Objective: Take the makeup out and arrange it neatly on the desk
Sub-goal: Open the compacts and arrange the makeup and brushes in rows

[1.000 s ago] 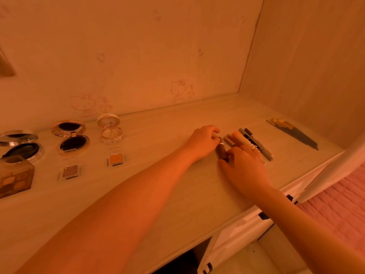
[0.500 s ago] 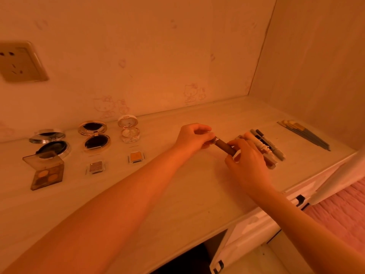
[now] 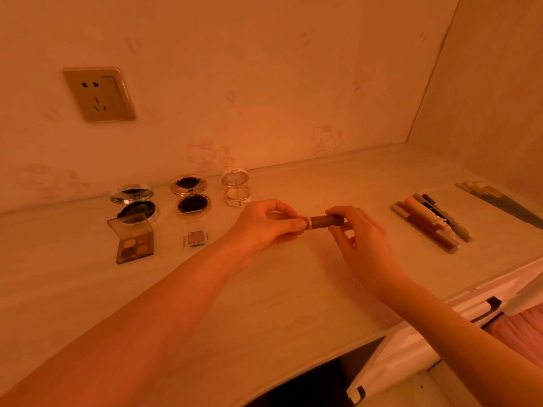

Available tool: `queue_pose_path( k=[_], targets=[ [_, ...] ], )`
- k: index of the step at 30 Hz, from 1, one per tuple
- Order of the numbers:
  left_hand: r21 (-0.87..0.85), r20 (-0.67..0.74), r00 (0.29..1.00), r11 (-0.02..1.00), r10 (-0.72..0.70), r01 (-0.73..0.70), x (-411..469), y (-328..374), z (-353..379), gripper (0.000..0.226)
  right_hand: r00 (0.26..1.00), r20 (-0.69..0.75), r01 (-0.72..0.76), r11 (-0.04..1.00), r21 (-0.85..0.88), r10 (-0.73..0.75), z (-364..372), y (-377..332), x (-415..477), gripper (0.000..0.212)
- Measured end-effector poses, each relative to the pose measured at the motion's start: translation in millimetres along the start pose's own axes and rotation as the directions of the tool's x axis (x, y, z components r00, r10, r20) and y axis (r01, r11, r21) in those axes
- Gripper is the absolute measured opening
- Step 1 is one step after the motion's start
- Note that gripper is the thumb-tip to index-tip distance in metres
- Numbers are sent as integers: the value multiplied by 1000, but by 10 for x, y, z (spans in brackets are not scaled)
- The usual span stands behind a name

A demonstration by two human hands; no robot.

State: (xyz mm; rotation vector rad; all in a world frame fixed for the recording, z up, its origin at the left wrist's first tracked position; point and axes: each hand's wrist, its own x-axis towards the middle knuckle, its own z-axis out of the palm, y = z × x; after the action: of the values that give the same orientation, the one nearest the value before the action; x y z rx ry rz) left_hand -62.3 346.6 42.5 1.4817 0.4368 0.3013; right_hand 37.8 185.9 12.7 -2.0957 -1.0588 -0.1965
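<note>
A brown lipstick tube point(image 3: 324, 221) with a silver band is held level above the middle of the desk point(image 3: 279, 292). My left hand point(image 3: 266, 226) grips its left end, and my right hand point(image 3: 357, 239) pinches its right end between thumb and fingers. Three open round compacts point(image 3: 133, 202) point(image 3: 192, 198) point(image 3: 237, 188) stand in a row at the back left. In front of them lie an open eyeshadow palette point(image 3: 133, 240) and a small square eyeshadow pan point(image 3: 196, 238). A row of makeup pens point(image 3: 432, 223) lies to the right.
Several thin makeup brushes point(image 3: 499, 204) lie at the far right by the side wall. A wall socket point(image 3: 98, 94) sits above the desk at the left. A white drawer front point(image 3: 411, 342) with dark handles is below the desk's front edge, and pink bedding point(image 3: 520, 330) at the lower right.
Both hands lifted the lipstick tube from the desk beside the pens and carried it left, turning it level. The view has tilted up and left.
</note>
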Motion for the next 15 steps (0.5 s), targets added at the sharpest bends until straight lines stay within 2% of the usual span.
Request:
queue_pose_path(
  k=[5,8,10,15],
  targets=[
    [181,22,997,981,-74,69,-243,-34,-280,23,992,87,91,996,-3,-91,155,-184,-48,30],
    [244,48,988,961,-149,133,-390,-33,-402,14,979,133,161,987,-18,-157,272,-306,-95,29],
    [324,52,989,939,-138,114,-476,-51,-477,10,969,138,210,977,-24,-205,351,-396,-128,27],
    [561,18,998,827,-56,36,-640,-124,-691,20,932,201,313,949,-24,-303,492,-600,-141,26]
  ],
)
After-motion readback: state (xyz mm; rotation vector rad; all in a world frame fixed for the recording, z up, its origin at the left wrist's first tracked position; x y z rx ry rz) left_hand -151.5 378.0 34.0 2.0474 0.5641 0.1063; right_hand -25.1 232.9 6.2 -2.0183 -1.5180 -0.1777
